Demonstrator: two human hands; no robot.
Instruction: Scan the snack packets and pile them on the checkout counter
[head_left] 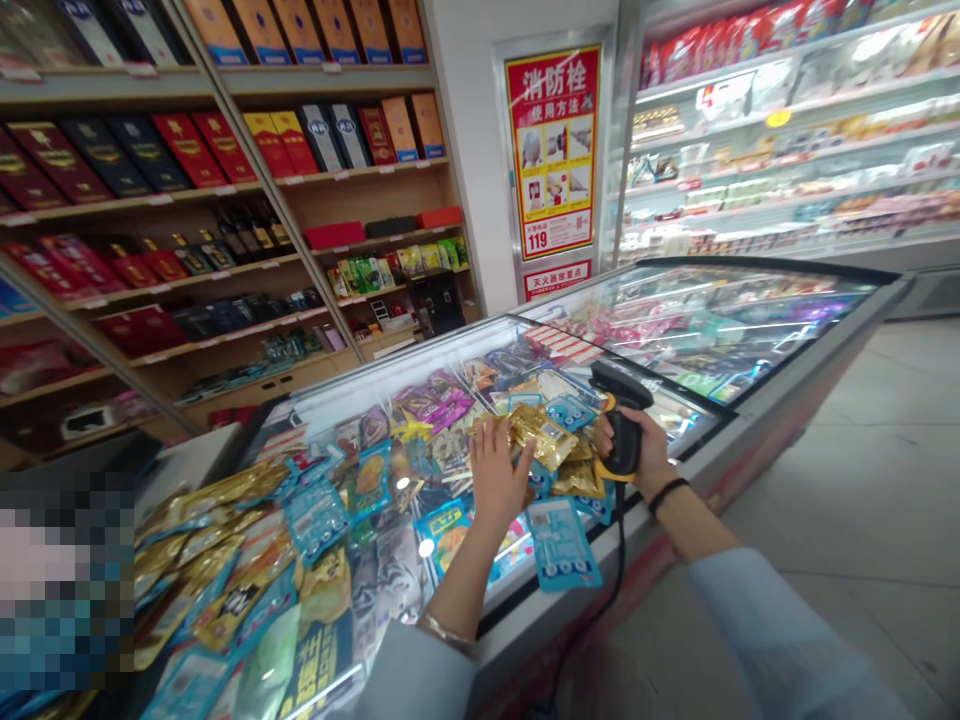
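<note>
Clock readings are taken from the left hand point(499, 478) as centre, 12 at the top of the view. Left hand: fingers extended, thumb spread wide from them, laid on the packets, with a gold packet point(551, 440) just beside the thumb at 2 o'clock. Right hand point(628, 440), at 3 o'clock: fingers curled around the grip of a black barcode scanner point(624, 445) with yellow trim. The scanner stands roughly upright, its head uppermost; a black cable point(619, 545) drops from its base. A blue pouch point(564, 545) lies between 4 and 5 o'clock, over the near edge of the glass-topped freezer point(750, 430). A large heap of gold and blue packets point(255, 555) occupies 8 to 9 o'clock. Beyond the freezer: wooden shelving point(405, 190) with boxed goods at 10 o'clock, a red poster point(553, 150) near 12, lit refrigerated shelves point(787, 157) toward 2.
</note>
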